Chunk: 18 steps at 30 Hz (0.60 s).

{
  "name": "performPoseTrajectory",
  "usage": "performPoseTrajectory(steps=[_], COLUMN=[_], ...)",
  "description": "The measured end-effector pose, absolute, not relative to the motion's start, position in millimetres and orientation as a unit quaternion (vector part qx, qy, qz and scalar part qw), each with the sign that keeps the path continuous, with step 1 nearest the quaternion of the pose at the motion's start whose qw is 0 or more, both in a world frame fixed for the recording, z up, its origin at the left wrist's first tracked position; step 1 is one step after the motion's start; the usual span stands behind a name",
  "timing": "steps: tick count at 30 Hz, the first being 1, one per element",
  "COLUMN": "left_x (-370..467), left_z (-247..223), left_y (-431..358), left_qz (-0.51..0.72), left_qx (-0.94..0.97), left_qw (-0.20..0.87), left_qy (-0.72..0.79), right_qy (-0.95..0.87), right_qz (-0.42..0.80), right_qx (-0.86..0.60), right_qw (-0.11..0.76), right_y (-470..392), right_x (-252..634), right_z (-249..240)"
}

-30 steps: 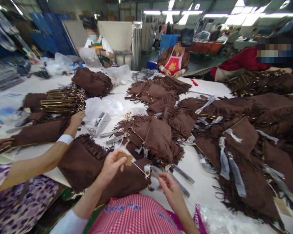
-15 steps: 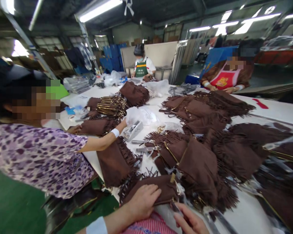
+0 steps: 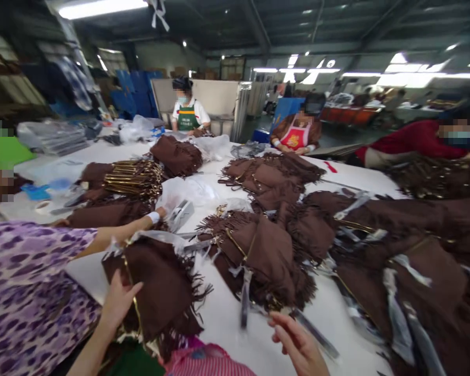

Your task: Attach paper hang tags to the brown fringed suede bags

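Head view: left hand (image 3: 119,303) flat, fingers spread on brown fringed bag (image 3: 156,287) at near table (image 3: 227,318) edge, right hand (image 3: 297,344) open, holding nothing; better to grip the bag's body, not the fringe, probably.

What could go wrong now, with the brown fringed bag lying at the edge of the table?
The left hand only presses on the brown fringed bag, which overhangs the table edge, so it might slide off. Its fringe lies close to the neighbouring pile and could tangle. The co-worker's arm reaches just beside it, so the two may bump.
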State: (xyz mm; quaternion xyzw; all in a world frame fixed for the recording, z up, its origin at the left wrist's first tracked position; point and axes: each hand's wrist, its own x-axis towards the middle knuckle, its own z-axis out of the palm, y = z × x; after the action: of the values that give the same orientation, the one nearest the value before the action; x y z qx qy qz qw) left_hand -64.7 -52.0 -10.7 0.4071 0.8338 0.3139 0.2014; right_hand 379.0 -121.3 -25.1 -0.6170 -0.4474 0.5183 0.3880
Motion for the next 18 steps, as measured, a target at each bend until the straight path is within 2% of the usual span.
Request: performPoseTrajectory(steps=[1,3,6,9,11,13,15,18], left_x=[-69.4,-70.6,-58.8,-32.8,-1.8,42.2,94.4,166.7], left_z=[-21.8,-40.2,-56.0,-58.0,-52.6,-44.0,-35.4,-28.5], left_y=[-54.3,-61.7,-68.0,-53.9,-33.7,-9.1,17.2,54.1], left_qz=[0.273,0.187,0.092,0.132,0.203,0.248,0.246,0.215], left_qx=[0.448,0.557,0.652,0.674,0.706,0.717,0.714,0.685], left_qw=[0.117,0.013,-0.027,-0.030,0.045,0.182,0.307,0.409], left_qy=[0.843,0.809,0.752,0.727,0.677,0.626,0.580,0.563], right_qy=[-0.441,-0.426,-0.411,-0.417,-0.428,-0.447,-0.478,-0.526], right_qz=[0.508,0.490,0.478,0.445,0.429,0.426,0.433,0.444], right_qx=[-0.630,-0.655,-0.687,-0.705,-0.704,-0.694,-0.674,-0.644], right_qw=[0.388,0.386,0.360,0.361,0.370,0.370,0.361,0.335], right_y=[-126.4,-135.8,-144.1,-142.6,-138.5,-134.7,-133.0,-136.0], right_x=[380.6,385.1,392.8,397.0,396.7,394.6,392.5,392.6], right_z=[-29.3,-35.8,-36.9,-32.3,-31.5,-34.5,-40.6,-51.7])
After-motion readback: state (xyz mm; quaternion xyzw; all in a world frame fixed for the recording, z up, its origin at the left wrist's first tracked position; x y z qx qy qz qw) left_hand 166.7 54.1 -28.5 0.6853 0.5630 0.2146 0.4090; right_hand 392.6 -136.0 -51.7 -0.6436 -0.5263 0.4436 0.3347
